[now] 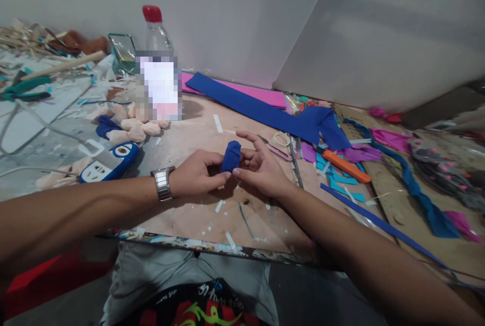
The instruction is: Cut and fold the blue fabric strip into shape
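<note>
Blue roll (231,157), pinched between left hand (199,168) and right hand (265,172), the right index finger sticking out! Crowding the left: power strip (112,163), peach bundles (135,131), capped bottle (152,14). Off right, an orange cutter (346,167) lies among scraps (343,187). Some room between on the speckled tabletop (189,217), front edge (197,246) on the near side, grey wall (235,22) rising behind.

We are looking through dim, greyish light; coarse pixels are masking a bright patch (162,88) over the red-capped clear bottle (159,38); a soft shadow (192,108) is darkening the tabletop (182,139) beside it; the far right edge is blurring.
</note>
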Demonstrator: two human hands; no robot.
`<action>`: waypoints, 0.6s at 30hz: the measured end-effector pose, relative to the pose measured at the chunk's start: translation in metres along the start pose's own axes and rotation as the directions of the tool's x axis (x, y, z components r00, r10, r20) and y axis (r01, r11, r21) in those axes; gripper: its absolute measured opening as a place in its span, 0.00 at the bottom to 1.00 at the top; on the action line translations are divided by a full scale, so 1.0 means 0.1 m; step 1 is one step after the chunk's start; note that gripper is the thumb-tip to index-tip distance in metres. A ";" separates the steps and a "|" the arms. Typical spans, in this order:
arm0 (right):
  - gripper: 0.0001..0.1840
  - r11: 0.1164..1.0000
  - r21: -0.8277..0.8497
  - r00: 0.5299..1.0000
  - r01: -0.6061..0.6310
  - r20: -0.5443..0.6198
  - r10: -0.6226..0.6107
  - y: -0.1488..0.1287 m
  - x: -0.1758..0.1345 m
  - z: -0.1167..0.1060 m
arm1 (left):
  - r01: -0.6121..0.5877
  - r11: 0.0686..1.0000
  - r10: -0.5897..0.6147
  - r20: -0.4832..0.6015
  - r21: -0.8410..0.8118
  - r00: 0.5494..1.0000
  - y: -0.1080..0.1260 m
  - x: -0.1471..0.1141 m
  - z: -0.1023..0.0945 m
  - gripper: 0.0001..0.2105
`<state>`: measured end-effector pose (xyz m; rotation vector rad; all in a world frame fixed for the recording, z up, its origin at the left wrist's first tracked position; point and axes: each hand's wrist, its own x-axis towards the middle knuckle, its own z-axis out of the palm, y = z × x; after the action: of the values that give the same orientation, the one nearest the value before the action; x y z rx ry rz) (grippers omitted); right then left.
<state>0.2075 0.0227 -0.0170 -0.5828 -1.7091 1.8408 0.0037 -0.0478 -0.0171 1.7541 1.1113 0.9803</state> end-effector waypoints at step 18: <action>0.36 0.974 -0.206 0.995 0.097 -0.013 -0.101 0.00 -0.04 0.01 | 0.109 0.993 -0.112 -0.064 -0.045 0.992 0.03 0.01 0.02 0.06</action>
<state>0.2100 0.0197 -0.0174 -0.5866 -1.8911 1.5949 0.0068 -0.0481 -0.0148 1.6190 1.2086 0.9933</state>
